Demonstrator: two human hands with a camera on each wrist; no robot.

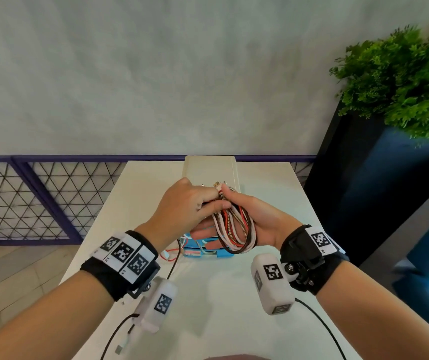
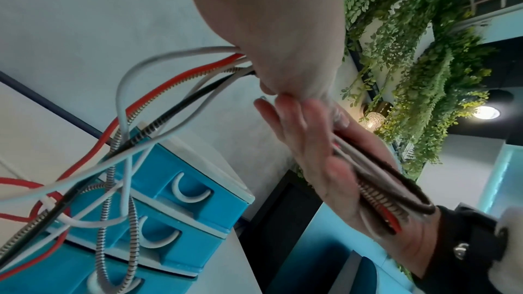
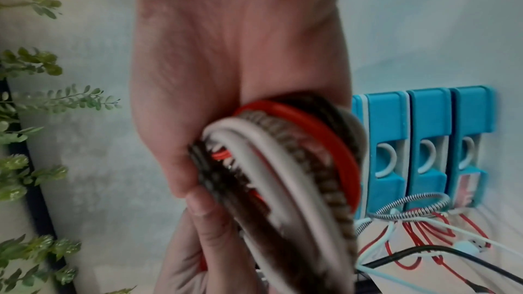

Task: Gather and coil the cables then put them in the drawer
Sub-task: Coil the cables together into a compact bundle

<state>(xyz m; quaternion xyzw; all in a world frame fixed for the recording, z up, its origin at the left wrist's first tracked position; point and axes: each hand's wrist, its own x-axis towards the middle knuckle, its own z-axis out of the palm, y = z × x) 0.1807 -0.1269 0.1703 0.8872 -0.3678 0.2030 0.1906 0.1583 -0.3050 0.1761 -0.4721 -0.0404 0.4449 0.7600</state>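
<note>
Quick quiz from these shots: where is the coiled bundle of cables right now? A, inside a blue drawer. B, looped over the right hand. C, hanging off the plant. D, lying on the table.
B: the coiled bundle is looped over the right hand, held above the table, while the left hand grips its strands.

No legible words, brands or signs are showing in any view. Black-and-white square fiducial markers are sitting on the white fabric bands of the black left wrist strap (image 1: 123, 254) and the black right wrist strap (image 1: 320, 240), and on the two white padded wrist-camera housings, left (image 1: 160, 305) and right (image 1: 273, 281); tiny characters are printed beside the markers on the left band and on the right one, too small to read. A small pinkish label on the lowest blue plastic drawer (image 3: 467, 187) is appearing only as a blur.
</note>
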